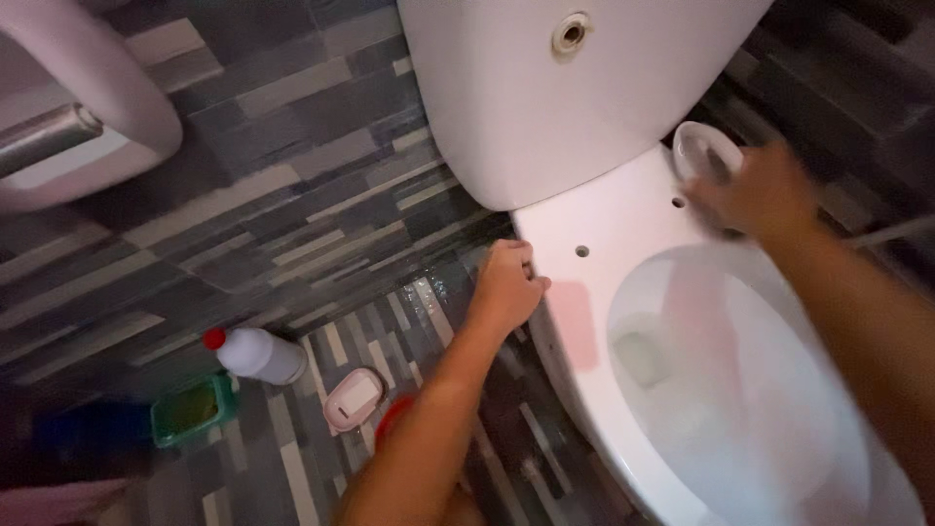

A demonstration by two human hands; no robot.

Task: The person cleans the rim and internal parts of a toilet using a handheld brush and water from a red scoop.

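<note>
Both hands work the seatless toilet bowl [623, 209]: the left hand [506, 284] curls over its back rim, the blurred right hand [755, 190] presses near a white cap [703, 148], its fingers unclear. Steady bracing seems needed next.

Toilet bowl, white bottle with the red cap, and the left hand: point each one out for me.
toilet bowl [623, 219]: head view, on the bare rear rim near a seat-bolt hole.
white bottle [261, 355]: head view, on the middle of its body, lying on the floor.
left hand [506, 284]: head view, on the back of the hand at the bowl's edge.
</note>
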